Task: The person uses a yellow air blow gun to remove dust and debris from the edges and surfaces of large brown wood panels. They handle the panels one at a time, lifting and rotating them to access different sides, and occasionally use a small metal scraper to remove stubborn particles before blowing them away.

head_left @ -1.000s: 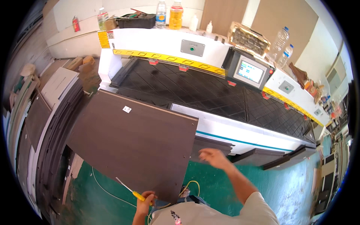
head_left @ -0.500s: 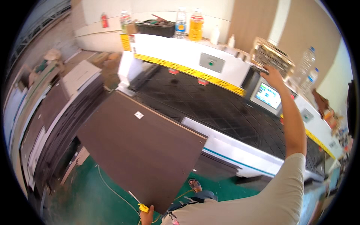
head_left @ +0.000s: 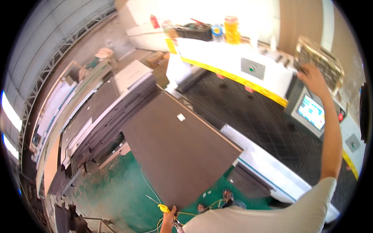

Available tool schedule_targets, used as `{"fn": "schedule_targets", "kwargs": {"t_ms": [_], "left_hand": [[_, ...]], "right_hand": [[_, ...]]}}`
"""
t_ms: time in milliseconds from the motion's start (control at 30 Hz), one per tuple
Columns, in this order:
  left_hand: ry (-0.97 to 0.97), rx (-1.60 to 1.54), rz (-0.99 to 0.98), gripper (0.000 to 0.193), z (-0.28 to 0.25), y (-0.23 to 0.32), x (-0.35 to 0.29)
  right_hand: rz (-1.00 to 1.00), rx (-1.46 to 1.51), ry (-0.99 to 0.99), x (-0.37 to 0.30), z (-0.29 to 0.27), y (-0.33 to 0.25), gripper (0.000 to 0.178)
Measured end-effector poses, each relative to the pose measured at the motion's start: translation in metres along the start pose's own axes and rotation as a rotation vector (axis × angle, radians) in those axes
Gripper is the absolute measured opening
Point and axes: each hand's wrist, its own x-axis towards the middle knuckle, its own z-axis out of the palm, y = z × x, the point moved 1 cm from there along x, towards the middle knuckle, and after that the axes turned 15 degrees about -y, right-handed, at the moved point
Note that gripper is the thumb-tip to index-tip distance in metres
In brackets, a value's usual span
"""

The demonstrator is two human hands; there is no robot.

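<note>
Down at the lower middle, my left hand (head_left: 168,217) is closed around a yellow air blow gun (head_left: 164,208) with a thin metal nozzle. It is right beside the near edge of a large dark brown board (head_left: 178,151); whether it touches the board I cannot tell. My right arm reaches out to the top of a white machine (head_left: 217,52). There my right hand (head_left: 314,79) has its fingers closed on a small dark object that I cannot make out. Just below it is a lit control screen (head_left: 311,110), and a gold-coloured open box (head_left: 319,64) stands behind it.
A black ribbed bed (head_left: 233,108) runs under the machine's yellow-striped beam. Stacked dark boards (head_left: 112,112) stand at left. On the machine top are a black tool tray (head_left: 194,33) and a yellow drink bottle (head_left: 232,31). Hoses (head_left: 145,178) trail over the green floor (head_left: 112,190).
My view has swung left, so the machine and boards appear farther right. My left hand still holds the blow gun, and my right hand stays at the machine top beside the gold-coloured box.
</note>
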Motion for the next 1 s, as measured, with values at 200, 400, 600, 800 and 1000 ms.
{"fn": "schedule_targets", "kwargs": {"t_ms": [200,400,600,800,1000], "left_hand": [[0.183,-0.056,-0.007,0.025,-0.026,0.008,-0.009],[0.325,-0.094,0.070,0.034,-0.093,0.021,0.011],[0.332,-0.115,0.094,0.035,-0.111,0.020,0.019],[0.344,-0.113,0.127,0.034,-0.097,0.025,0.016],[0.328,-0.140,0.135,0.032,-0.097,0.027,0.014]], "right_hand": [[0.206,1.335,0.278,-0.092,0.113,-0.126,0.057],[0.683,1.936,-1.054,-0.262,0.307,-0.210,0.041],[0.752,1.492,-1.141,-0.332,0.357,-0.196,0.040],[0.506,0.955,-1.172,-0.319,0.381,-0.179,0.041],[0.566,0.880,-1.274,-0.309,0.406,-0.170,0.029]]}}
